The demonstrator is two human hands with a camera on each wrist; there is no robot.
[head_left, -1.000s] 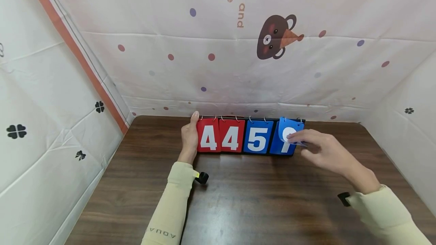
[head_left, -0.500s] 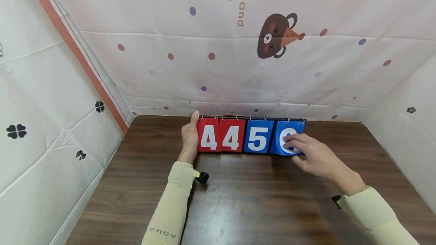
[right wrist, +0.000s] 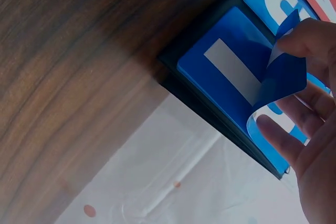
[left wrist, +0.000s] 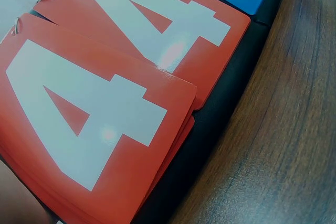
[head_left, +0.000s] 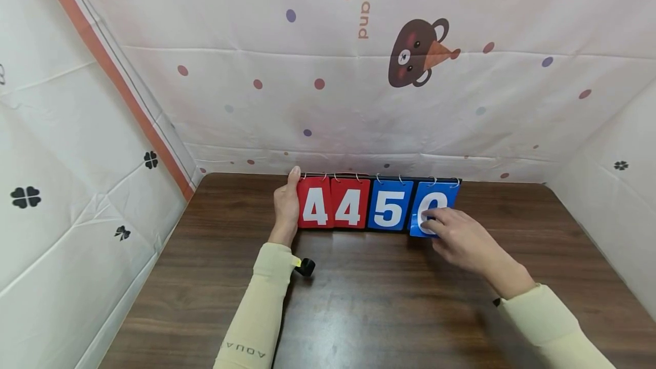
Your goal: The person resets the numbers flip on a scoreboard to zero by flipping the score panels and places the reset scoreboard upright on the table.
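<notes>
A flip scoreboard (head_left: 365, 209) with a black backing leans near the table's far edge, its cards hung on metal rings. Two red cards each show 4, and a blue card (head_left: 390, 205) shows 5. My left hand (head_left: 285, 208) holds the board's left end, thumb along its edge; its other fingers are mostly hidden. At the right end, my right hand (head_left: 467, 241) pinches the last blue number card (head_left: 420, 228), whose white digit is partly covered. The right wrist view has that card (right wrist: 289, 80) bent between thumb and fingers, over another blue card (right wrist: 220, 72) with a white stroke.
The scoreboard rests on a dark wood-grain table (head_left: 353, 295). A white cloth (head_left: 348, 101) with dots and a bear print hangs right behind it, and more cloth (head_left: 77, 187) walls the left side. A small black camera (head_left: 306, 267) sits at the left wrist.
The right hand has moved left and down, bringing the lifted blue card from a curled-up position to hang over the last stack. The left hand keeps its place.
</notes>
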